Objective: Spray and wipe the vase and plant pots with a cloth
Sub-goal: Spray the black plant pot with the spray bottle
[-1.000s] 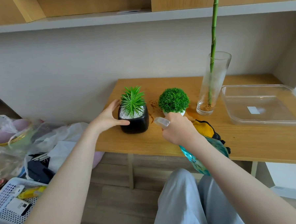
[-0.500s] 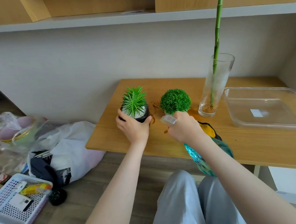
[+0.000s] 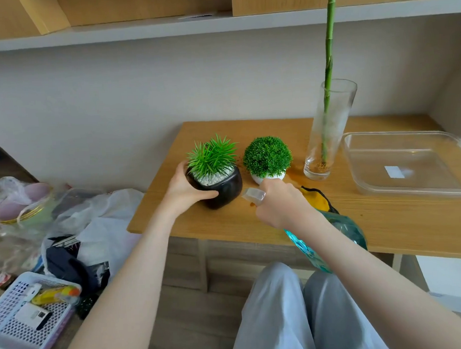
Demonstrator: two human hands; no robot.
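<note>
A black pot with a spiky green plant stands near the left end of the wooden table. My left hand grips its left side, thumb across the front. My right hand holds a teal spray bottle, its clear nozzle pointing at the black pot from close by. Behind the nozzle sits a small white pot with a round green bush. A tall glass vase with a green stalk stands to the right. A yellow cloth lies partly hidden under my right wrist.
A clear plastic tray lies at the table's right end. Brown specks dot the wood between the pots and the vase. On the floor to the left are plastic bags and a white basket. A shelf runs overhead.
My left hand shifted from the pot's front to its left side and grips it. The pot now leans a little. My right hand with the bottle stayed close beside it.
</note>
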